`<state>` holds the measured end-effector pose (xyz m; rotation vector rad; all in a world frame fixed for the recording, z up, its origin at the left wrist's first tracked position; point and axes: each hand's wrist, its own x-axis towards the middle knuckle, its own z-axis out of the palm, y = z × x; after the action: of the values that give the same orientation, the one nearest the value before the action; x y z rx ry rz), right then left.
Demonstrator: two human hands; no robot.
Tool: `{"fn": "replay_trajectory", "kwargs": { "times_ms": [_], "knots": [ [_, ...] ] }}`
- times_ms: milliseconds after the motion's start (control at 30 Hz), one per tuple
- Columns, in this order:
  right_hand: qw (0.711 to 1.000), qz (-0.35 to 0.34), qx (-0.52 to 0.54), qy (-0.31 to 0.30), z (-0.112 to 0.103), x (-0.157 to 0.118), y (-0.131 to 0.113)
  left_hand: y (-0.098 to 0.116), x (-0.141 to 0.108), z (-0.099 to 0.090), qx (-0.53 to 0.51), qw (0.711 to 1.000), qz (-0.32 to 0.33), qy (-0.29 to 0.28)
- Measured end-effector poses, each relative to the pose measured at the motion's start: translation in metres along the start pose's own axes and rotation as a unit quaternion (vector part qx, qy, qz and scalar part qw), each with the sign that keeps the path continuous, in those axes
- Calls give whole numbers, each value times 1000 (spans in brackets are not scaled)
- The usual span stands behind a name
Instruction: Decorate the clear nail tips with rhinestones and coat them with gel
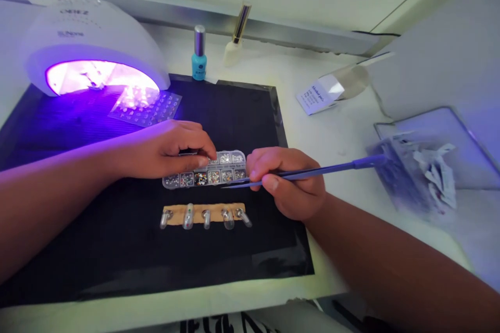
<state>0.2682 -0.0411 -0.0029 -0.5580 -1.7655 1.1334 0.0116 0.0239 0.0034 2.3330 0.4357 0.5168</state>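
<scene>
A clear compartment case of rhinestones (214,177) lies on the black mat (128,250). Over its upper left part rests my left hand (175,150), fingers curled, fingertips at the case and covering some compartments. My right hand (291,179) is closed around dark tweezers (324,170) at the case's right end. The tweezer tips point left, just in front of the case's lower row. Nearer to me lies a tan strip (177,214) bearing several clear false nails (188,217); small coloured specks show on one of them.
A lit white nail lamp (97,31) stands at the back left, with a sheet of stickers (144,106) before it. Farther back are a blue polish bottle (199,60) and a pale one (233,52). On the right lie an alcohol pad box (322,93) and a plastic bag of packets (414,171).
</scene>
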Motion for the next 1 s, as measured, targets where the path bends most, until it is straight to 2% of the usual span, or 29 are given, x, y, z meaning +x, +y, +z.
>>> {"fn": "replay_trajectory", "kwargs": {
  "times_ms": [100,267,667,867,1000],
  "knots": [
    [1000,5,-6,-21,-1,0,-2,-1,1,-2,-2,1000,-17,-17],
    [999,14,-19,-46,1,2,-6,-4,-2,1,-27,999,-18,6],
    [994,47,-37,-87,2,13,-17,-2,3,4,-36,999,-9,16],
    [989,31,-80,-119,3,15,-18,-1,6,-1,-30,999,-23,-19],
    [982,39,-139,-124,6,16,-19,0,6,0,-36,999,-22,-11]
  ]
}}
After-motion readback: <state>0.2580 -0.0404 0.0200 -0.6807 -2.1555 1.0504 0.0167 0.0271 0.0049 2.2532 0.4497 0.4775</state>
